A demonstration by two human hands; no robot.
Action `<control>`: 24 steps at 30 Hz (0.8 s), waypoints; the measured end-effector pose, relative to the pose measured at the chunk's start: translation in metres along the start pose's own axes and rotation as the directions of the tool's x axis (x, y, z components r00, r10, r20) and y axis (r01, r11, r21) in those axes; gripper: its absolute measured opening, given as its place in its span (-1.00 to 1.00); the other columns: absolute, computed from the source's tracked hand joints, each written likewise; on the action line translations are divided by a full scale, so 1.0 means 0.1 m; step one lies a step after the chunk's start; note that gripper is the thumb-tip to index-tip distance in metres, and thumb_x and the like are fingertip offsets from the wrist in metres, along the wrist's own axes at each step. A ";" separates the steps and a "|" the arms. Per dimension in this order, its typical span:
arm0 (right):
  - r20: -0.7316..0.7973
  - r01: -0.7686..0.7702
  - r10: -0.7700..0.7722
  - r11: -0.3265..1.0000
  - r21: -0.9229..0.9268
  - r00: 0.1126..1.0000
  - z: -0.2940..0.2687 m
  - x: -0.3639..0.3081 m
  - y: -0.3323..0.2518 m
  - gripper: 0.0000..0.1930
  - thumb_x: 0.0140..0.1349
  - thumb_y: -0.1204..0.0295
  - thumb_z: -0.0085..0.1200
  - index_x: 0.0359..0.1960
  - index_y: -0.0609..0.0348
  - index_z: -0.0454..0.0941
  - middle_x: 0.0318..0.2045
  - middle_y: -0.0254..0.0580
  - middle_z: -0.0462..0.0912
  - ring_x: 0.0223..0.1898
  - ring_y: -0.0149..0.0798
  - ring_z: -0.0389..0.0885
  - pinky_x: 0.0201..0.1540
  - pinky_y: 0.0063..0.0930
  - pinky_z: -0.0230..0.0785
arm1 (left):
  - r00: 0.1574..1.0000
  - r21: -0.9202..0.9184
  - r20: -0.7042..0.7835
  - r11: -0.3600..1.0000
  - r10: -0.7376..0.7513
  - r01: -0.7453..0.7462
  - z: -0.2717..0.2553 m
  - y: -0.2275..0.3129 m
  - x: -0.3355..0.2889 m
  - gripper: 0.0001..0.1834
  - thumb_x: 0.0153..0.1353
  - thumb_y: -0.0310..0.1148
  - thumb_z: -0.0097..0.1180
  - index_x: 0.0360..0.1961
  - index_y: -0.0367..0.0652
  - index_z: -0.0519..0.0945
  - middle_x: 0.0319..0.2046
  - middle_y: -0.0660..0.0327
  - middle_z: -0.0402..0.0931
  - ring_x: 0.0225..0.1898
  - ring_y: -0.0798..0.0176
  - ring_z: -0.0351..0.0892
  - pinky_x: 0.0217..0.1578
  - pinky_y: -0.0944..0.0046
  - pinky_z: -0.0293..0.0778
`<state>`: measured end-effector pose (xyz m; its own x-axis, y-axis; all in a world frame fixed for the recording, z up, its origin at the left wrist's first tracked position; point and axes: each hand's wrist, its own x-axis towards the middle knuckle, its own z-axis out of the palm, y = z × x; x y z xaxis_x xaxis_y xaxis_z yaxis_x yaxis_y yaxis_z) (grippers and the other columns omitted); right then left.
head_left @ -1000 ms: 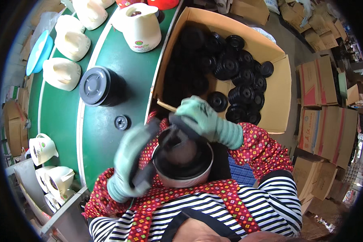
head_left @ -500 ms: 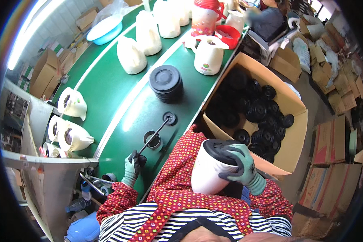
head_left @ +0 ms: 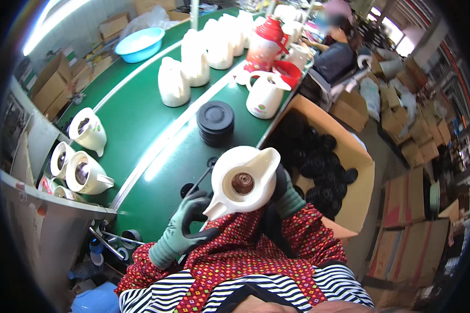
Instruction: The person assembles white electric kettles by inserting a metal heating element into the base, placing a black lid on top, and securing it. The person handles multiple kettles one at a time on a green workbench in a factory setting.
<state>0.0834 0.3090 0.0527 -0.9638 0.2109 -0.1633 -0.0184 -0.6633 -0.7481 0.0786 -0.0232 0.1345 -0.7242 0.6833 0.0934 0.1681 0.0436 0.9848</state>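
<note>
A cream-white vacuum jug (head_left: 222,175) is held over my lap, its round mouth facing up, its spout pointing up-right and its handle down-left. My right hand (head_left: 287,198) grips the jug's right side, the fingers partly hidden behind it. Beside the handle is my left hand (head_left: 180,232), open, thumb and fingers curved apart around the handle's end. Both hands wear green gloves with dark palms. A thin metal rod tool (head_left: 197,182) rests on the green table near a small dark disc. Farther along stands a stack of black round lids (head_left: 215,122).
At my right a cardboard box (head_left: 363,195) holds many black round parts. More white jugs (head_left: 173,86) stand at the back, with a red flask (head_left: 263,47) and a light-blue basin (head_left: 140,46). Several jugs (head_left: 83,172) lie at the left. A person (head_left: 334,57) sits beyond.
The jug has been turned from base-up to mouth-up and moved left over the table edge. My left hand has let go of the rod tool and moved to the jug's handle.
</note>
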 end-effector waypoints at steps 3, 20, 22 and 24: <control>0.213 0.071 -0.027 0.977 -0.200 0.977 0.26 0.32 0.34 -0.62 0.65 0.18 -0.15 0.21 0.17 0.56 0.11 -0.21 0.70 0.13 -0.26 0.65 0.29 -0.29 0.50 | 0.999 0.228 -0.025 0.973 0.025 -0.018 -0.23 -0.01 0.00 -0.49 0.18 -0.38 0.45 0.14 -0.31 0.61 0.40 -0.13 0.40 0.36 -0.05 0.48 0.26 0.03 0.46; 0.420 0.444 -0.147 0.250 -0.860 0.896 0.38 0.22 1.13 -0.54 0.24 0.42 0.19 0.21 0.17 0.61 0.06 0.09 0.65 0.12 0.17 0.59 0.24 -0.06 0.43 | 0.601 -0.064 -0.796 0.997 -0.075 0.041 -2.70 -1.98 2.27 -0.65 0.39 -0.24 0.37 -0.01 -0.31 0.65 -0.24 0.21 0.68 -0.33 0.39 0.62 -0.37 0.32 0.61; 0.451 0.487 -0.190 0.243 -0.839 0.872 0.35 0.29 1.14 -0.64 0.31 0.43 0.26 0.13 0.22 0.67 -0.01 0.06 0.71 0.04 0.09 0.66 0.12 -0.15 0.50 | 0.565 -0.074 -0.820 0.995 -0.095 0.060 -2.87 -2.11 2.57 -0.62 0.36 -0.23 0.39 0.00 -0.32 0.65 -0.29 0.20 0.68 -0.37 0.40 0.60 -0.42 0.34 0.53; 0.419 0.455 -0.180 0.274 -0.848 0.890 0.33 0.28 1.15 -0.64 0.29 0.42 0.24 0.12 0.20 0.67 -0.02 0.05 0.70 0.04 0.11 0.65 0.15 -0.11 0.48 | 0.525 -0.108 -0.832 0.980 -0.180 0.165 -2.89 -2.04 2.66 -0.63 0.36 -0.25 0.39 0.01 -0.32 0.65 -0.32 0.21 0.67 -0.40 0.39 0.59 -0.45 0.35 0.52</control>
<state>0.0452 0.2147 -0.0170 -0.9659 0.0058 0.2590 -0.2178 0.5230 -0.8240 -0.3423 -0.0610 0.0008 -0.9669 -0.2552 -0.0069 -0.0273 0.0764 0.9967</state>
